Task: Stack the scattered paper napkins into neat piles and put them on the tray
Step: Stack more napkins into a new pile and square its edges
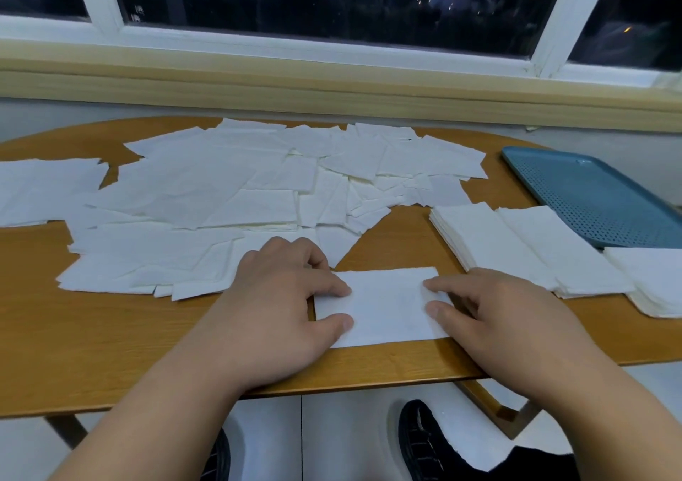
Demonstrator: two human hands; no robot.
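A folded white napkin [385,307] lies flat near the table's front edge. My left hand [280,303] rests on its left end, with thumb and index fingertip pressing on top. My right hand [494,318] presses the right end the same way. Several loose napkins [221,200] lie scattered and overlapping across the middle and left of the table. To the right stand three neat napkin piles [491,244], [568,255], [653,281], side by side. The blue perforated tray [590,189] sits at the far right, with nothing on it.
The wooden table [110,347] has a rounded edge and stands against a wall under a window sill [332,85]. The tray overhangs toward the right border of the view. My dark shoes [424,440] show below the table's front edge.
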